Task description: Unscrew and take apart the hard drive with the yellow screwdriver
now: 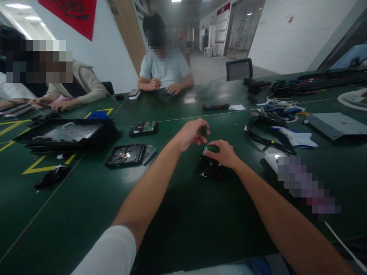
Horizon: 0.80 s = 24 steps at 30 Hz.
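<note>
In front of me a black hard drive [210,170] lies on the green table. My right hand [225,153] rests over its far end, thumb and fingers around a green circuit board [211,148]. Whether the board is lifted off the drive I cannot tell. Just beyond, my left hand [191,134] hovers with its fingers curled around a small dark piece [203,131], whose kind is unclear. To the left lie another hard drive [124,156] with a loose circuit board [149,154] against it, and a third hard drive [143,128] with green circuitry showing.
Stacked black trays [69,133] and a black mouse-like object [53,176] are at left. A black cable [266,141], a blue-white glove [298,138], a grey metal box [340,125] and a blurred-out phone-like device [269,160] occupy the right. Co-workers [164,70] sit across the table.
</note>
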{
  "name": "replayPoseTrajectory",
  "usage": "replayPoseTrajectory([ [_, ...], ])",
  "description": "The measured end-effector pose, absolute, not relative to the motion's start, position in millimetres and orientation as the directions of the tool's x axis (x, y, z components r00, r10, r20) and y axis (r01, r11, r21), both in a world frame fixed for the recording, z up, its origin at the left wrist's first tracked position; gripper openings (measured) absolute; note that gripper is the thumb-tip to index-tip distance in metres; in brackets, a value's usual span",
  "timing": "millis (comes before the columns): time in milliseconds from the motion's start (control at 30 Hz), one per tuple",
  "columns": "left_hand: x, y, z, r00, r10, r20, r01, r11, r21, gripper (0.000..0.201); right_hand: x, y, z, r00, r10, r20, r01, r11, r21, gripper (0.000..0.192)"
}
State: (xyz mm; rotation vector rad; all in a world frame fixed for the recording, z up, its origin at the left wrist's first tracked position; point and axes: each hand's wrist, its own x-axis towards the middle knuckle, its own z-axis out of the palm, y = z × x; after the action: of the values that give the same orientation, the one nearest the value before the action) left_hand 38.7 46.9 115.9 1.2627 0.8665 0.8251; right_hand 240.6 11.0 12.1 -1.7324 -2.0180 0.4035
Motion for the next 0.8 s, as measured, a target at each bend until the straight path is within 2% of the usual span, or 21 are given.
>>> replayPoseTrajectory([
  [133, 39.7, 46.4, 116.4, 0.43, 0.897, -0.103, -0.068, 0.145, 0.987, 0.022, 241.2, 11.1, 11.6, -0.116, 0.981, 0.153, 0.85, 0.178, -0.495, 0.048],
  [367, 37.9, 49.1, 116.0, 0.398, 0.917, -0.04, 0.015, 0.037, 0.999, 0.026, 240.9, 11.1, 12.9, -0.118, 0.981, 0.155, 0.848, 0.181, -0.498, 0.048],
  [533, 40.5, 45.4, 116.0, 0.472, 0.877, -0.09, -0.067, 0.138, 0.988, 0.023, 240.6, 10.7, 13.5, -0.123, 0.979, 0.163, 0.852, 0.188, -0.488, 0.047],
  [633, 42.7, 44.5, 116.0, 0.456, 0.884, -0.102, -0.092, 0.161, 0.983, 0.021, 240.8, 11.6, 11.3, -0.121, 0.979, 0.165, 0.852, 0.188, -0.489, 0.046],
  [800, 41.6, 45.7, 116.3, 0.384, 0.922, -0.054, -0.037, 0.074, 0.997, 0.024, 241.4, 12.6, 8.7, -0.112, 0.98, 0.164, 0.849, 0.18, -0.498, 0.051],
])
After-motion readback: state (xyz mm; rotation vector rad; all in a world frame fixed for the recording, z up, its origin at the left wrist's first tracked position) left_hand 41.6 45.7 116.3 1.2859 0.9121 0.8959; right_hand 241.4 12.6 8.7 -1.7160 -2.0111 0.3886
